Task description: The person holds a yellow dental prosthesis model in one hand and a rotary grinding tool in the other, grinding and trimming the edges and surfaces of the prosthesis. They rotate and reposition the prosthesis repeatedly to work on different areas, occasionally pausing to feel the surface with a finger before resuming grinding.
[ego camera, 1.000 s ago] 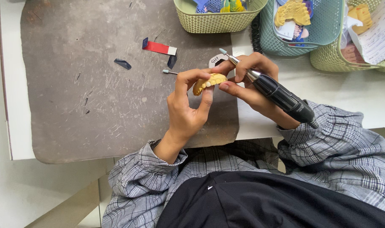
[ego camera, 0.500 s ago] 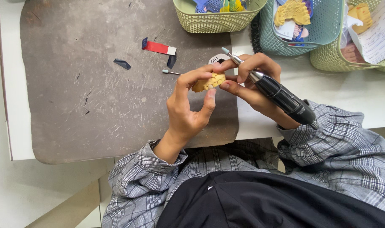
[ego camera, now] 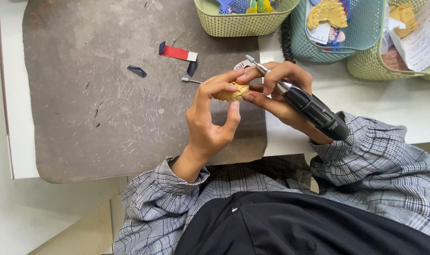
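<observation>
This is looking like a dental lab bench. A scuffed grey mat (ego camera: 106, 108) is covering a white table (ego camera: 375, 104), plastic baskets (ego camera: 245, 21) are holding yellow plaster tooth casts (ego camera: 326, 13) and paper slips (ego camera: 425, 35), and a spare bur (ego camera: 190, 80) is lying beside a rotary handpiece (ego camera: 309, 106).

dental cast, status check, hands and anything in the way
Left hand pinching yellow dental cast. Right hand gripping black rotary handpiece, also touching cast. Loose bur on grey mat alongside.
</observation>
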